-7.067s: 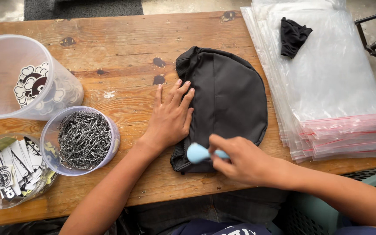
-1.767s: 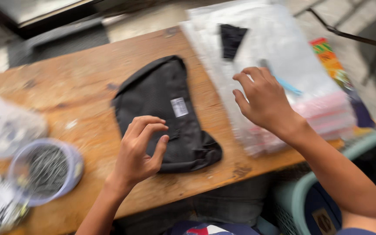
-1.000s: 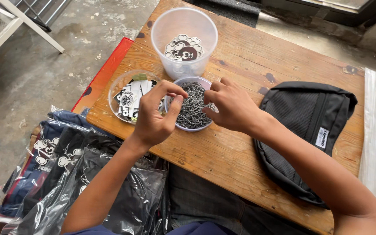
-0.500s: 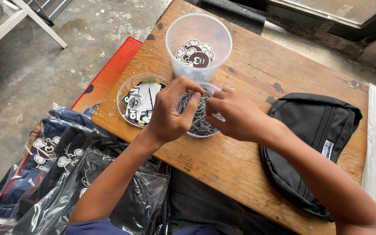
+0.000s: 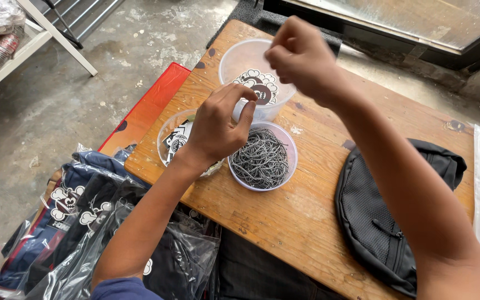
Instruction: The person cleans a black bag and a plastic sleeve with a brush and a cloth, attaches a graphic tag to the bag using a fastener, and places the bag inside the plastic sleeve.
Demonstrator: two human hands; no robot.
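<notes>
Below the left hand's fingers (image 5: 245, 111) lies the chain bowl (image 5: 262, 158).

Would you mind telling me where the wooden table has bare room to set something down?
Bare wood lies between the bowl of ball chains and the black waist bag, and along the far edge beyond the bag. The left end is crowded: chain bowl, sticker tub, a second sticker bowl and the left hand.

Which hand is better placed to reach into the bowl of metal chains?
Left, probably. The left hand hovers at the rim of the bowl of chains, fingers pinched, while the right hand is raised high above the tall tub.
</notes>
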